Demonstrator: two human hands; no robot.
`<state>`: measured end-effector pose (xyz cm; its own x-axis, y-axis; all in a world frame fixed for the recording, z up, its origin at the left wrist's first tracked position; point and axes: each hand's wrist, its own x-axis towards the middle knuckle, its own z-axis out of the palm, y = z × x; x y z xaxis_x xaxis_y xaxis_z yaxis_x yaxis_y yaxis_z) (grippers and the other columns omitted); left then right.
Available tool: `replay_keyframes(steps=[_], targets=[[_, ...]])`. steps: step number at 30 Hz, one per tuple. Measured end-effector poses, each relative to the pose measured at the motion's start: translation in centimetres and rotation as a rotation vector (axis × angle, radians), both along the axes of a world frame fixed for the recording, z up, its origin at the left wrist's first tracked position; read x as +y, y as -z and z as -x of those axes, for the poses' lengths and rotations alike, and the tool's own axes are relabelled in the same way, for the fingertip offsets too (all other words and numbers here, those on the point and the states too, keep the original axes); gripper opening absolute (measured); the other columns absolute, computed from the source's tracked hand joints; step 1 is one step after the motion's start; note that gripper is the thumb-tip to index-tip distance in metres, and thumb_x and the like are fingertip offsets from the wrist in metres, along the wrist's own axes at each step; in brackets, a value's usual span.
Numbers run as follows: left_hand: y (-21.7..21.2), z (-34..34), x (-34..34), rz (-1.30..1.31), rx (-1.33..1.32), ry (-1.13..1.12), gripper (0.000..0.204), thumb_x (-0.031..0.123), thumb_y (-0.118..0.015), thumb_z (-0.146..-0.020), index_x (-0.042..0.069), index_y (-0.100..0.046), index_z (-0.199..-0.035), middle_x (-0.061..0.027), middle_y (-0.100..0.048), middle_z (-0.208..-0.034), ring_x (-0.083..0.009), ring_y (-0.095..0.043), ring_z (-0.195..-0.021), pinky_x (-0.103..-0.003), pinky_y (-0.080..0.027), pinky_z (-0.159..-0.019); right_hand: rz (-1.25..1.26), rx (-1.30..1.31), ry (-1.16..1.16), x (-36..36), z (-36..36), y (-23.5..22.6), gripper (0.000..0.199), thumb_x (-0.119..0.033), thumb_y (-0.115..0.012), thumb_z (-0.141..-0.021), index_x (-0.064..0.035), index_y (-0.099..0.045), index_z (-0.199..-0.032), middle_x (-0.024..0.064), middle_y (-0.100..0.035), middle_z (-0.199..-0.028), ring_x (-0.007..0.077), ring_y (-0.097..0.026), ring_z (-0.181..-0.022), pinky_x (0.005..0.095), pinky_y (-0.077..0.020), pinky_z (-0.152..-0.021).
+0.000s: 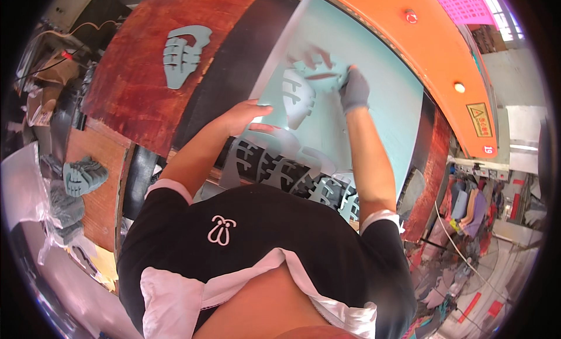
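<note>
A pale teal sheet lies on the press bed in front of me. My left hand, bare, rests on the sheet's near left edge with fingers apart. My right hand, in a grey glove, is closed on a metal cutting die that sits on the sheet farther away. Just below the die lies a grey cut-out shoe piece. The sheet's near end is punched through with several cut-out shapes and hangs toward my body.
An orange machine head arcs over the far side. One grey cut piece lies on the red-brown board at left. Stacks of grey cut pieces sit on a wooden table at far left. Piles of material are at the lower right.
</note>
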<state>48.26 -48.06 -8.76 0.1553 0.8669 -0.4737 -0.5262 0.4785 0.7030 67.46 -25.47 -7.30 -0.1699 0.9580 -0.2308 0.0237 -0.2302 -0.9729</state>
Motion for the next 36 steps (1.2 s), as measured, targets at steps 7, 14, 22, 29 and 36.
replay_keyframes(steps=[7,14,22,29,36], targets=[[0.8,-0.3,-0.1,-0.019,0.065,0.044,0.037,0.019,-0.049,-0.094,0.003,-0.047,-0.127,-0.0092,-0.055,-0.122,-0.0221,-0.055,-0.108,-0.038,-0.048,-0.093,0.0,0.135,0.19,14.1,-0.4,-6.1,0.02,-0.015,-0.052,-0.085,0.0021,-0.054,-0.095,0.0121,-0.056,-0.083,0.0263,-0.06,-0.073,0.0409,-0.0518,-0.064],[0.5,-0.2,-0.2,0.005,0.027,0.012,0.039,0.018,-0.054,-0.091,0.003,-0.047,-0.126,-0.0086,-0.055,-0.121,-0.022,-0.053,-0.11,-0.038,-0.048,-0.091,-0.397,0.286,0.211,15.3,-4.0,-15.0,0.027,-0.024,-0.049,-0.087,-0.001,-0.062,-0.08,0.0103,-0.06,-0.074,0.0225,-0.061,-0.075,0.0351,-0.0471,-0.065],[-2.1,-3.5,-1.6,-0.456,1.045,-0.461,0.036,0.009,-0.056,-0.085,0.001,-0.049,-0.12,-0.0116,-0.053,-0.12,-0.0221,-0.053,-0.107,-0.033,-0.041,-0.094,-0.793,-0.807,-0.301,-4.8,-9.5,-2.4,0.034,-0.038,-0.049,-0.094,-0.0098,-0.064,-0.107,0.0143,-0.065,-0.089,0.0306,-0.063,-0.085,0.0365,-0.0489,-0.073],[-4.4,-12.9,-3.0,0.129,0.045,-0.151,0.053,0.025,-0.051,-0.093,-0.002,-0.032,-0.134,-0.0131,-0.048,-0.126,-0.0242,-0.049,-0.116,-0.038,-0.038,-0.096,-0.814,-0.354,-0.372,-8.7,-11.0,2.8,0.021,-0.025,-0.054,-0.091,-0.0075,-0.064,-0.094,0.0122,-0.066,-0.094,0.0289,-0.063,-0.083,0.0333,-0.0501,-0.073],[-3.9,-14.5,0.7,0.42,-0.203,-0.016,0.073,0.04,-0.048,-0.092,-0.009,-0.018,-0.137,-0.0181,-0.039,-0.131,-0.0291,-0.054,-0.107,-0.042,-0.042,-0.085,-0.926,-0.381,-0.299,-8.8,-10.3,3.6,0.02,-0.019,-0.053,-0.091,-0.0031,-0.056,-0.079,0.0136,-0.066,-0.09,0.0275,-0.06,-0.073,0.0329,-0.0487,-0.068]])
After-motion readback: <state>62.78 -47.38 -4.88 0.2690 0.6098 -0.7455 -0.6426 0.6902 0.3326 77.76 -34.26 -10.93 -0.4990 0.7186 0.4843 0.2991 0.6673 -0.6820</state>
